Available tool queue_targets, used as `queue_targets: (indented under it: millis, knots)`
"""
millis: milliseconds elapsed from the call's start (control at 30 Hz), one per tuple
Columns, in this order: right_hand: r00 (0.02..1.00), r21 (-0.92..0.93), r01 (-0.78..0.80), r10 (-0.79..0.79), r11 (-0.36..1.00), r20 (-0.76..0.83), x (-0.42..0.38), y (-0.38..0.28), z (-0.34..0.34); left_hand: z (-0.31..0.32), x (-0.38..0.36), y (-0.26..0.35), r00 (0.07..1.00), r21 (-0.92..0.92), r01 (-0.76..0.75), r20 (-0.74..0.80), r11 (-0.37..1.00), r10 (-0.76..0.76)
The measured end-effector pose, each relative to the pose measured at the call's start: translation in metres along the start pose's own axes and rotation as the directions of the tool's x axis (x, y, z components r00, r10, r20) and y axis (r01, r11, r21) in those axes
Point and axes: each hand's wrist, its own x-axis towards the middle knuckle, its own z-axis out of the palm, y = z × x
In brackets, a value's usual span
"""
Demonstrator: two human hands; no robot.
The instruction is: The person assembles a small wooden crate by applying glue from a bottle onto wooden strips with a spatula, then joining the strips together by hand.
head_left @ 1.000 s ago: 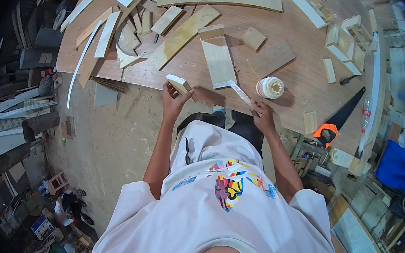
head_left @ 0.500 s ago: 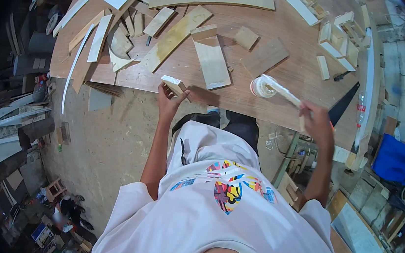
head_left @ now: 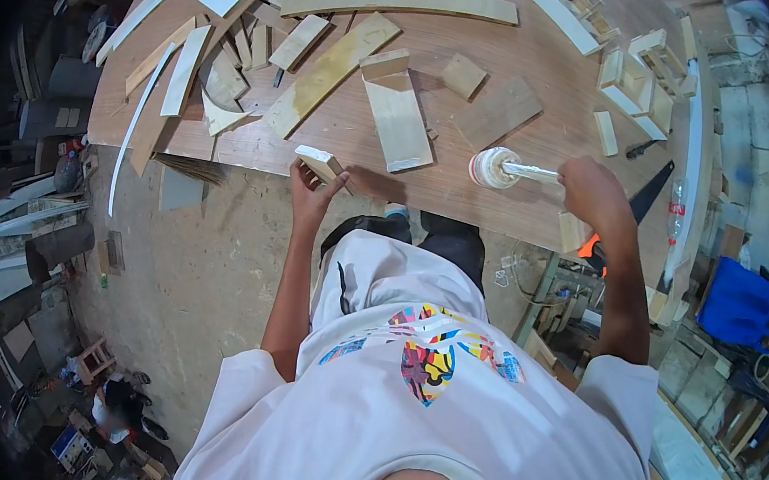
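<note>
My left hand (head_left: 312,193), at the table's near edge, grips a small wood block (head_left: 325,166) whose upper face is coated white. My right hand (head_left: 594,195) is closed on a white-smeared stick (head_left: 534,172). The stick's far end reaches into the mouth of a small white tub (head_left: 484,168), which stands on the table. Between my hands lies a flat board with a block across its far end (head_left: 399,120). Close beyond the tub is a darker flat board (head_left: 501,114), with a small square piece (head_left: 464,76) beside it.
A handsaw (head_left: 649,195) with an orange handle lies partly behind my right forearm. Small wooden box assemblies (head_left: 633,90) stand at the table's right. Strips and offcuts, including a long curved strip (head_left: 400,5), cover the left and back. A plastic bottle (head_left: 676,213) lies at the right edge.
My right hand has moved up and slightly left, and the stick has swung from slanted to nearly level, its end still at the tub. My left hand keeps the block in nearly the same place.
</note>
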Motion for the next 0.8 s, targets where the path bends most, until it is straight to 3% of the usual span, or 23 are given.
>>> queue_targets:
  millis: [67,367,600,667,800]
  knots:
    - [0.999,-0.196,0.047,-0.041,0.979,0.033,0.01,-0.014,0.001,-0.002,-0.002,0.003,1.0,-0.007,0.0,0.002,1.0,0.0]
    - [0.986,-0.266,0.124,-0.089,0.956,0.137,0.063,-0.049,0.054,0.0,-0.002,0.006,1.0,0.032,-0.002,0.006,0.999,0.002]
    - [0.984,-0.153,0.12,-0.097,0.981,0.147,0.054,-0.03,0.036,-0.001,-0.001,0.003,1.0,0.012,0.0,0.008,1.0,0.0]
    - [0.996,-0.09,0.071,-0.066,0.993,0.055,0.037,-0.027,0.017,-0.001,0.0,0.001,1.0,0.013,-0.006,0.017,1.0,0.006]
    - [0.998,-0.061,0.001,0.002,0.998,0.059,0.014,-0.004,0.004,0.004,0.002,0.002,0.999,0.039,0.009,0.033,0.999,-0.01]
